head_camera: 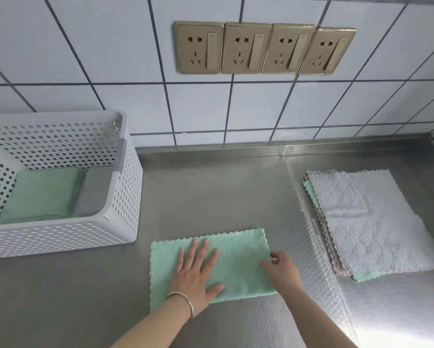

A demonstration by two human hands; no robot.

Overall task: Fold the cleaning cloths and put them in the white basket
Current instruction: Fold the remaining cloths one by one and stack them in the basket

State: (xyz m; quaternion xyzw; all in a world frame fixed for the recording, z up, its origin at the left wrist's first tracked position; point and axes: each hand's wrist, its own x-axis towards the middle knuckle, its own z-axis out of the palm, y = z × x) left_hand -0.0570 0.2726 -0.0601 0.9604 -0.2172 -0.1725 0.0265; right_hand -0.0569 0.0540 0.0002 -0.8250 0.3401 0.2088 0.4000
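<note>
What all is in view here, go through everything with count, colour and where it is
white basket: one, white perforated plastic, left on the counter.
folded cloths in the basket: at least two, green and grey, on its floor.
green cloth: one, mint, front centre, folded to a rectangle.
cloth stack: one pile, grey on top, pink and green edges below, right.
wall sockets: four, gold, on the tiled wall.
counter: one, steel.
bracelet: one, silver, left wrist.
left hand: flat on the green cloth.
right hand: grips the cloth's right edge.
</note>
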